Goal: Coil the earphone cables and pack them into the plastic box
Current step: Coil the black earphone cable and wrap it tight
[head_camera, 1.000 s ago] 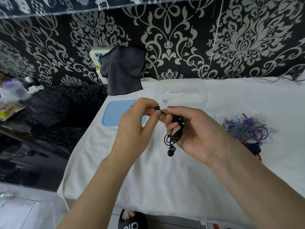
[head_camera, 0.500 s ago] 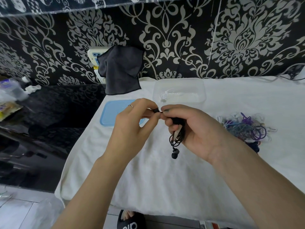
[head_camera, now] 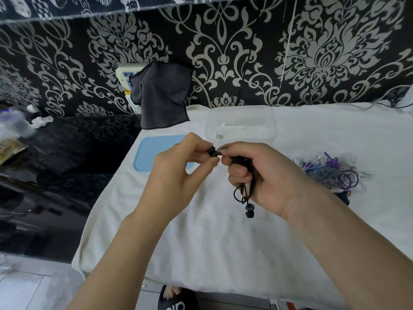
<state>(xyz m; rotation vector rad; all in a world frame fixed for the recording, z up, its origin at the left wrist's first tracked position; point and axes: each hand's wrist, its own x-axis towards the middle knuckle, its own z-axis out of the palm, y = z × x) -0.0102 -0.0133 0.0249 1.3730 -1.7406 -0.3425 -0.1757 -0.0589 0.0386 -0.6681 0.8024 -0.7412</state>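
A black earphone cable is bundled in my right hand, whose curled fingers grip the coil. One earbud dangles below the fist. My left hand pinches the cable's black end piece right beside my right thumb. Both hands hover above the white cloth, just in front of the clear plastic box. A white earphone lies inside the box. A tangled pile of purple, blue and white earphone cables lies on the cloth to the right.
The box's light-blue lid lies flat left of the box, partly behind my left hand. A dark grey cloth hangs at the back wall. A black glossy surface with clutter sits left of the white-covered table.
The camera view shifted slightly. The hands have closed together, my left fingers now meeting my right thumb at the cable end. The dangling earbud hangs a little lower.
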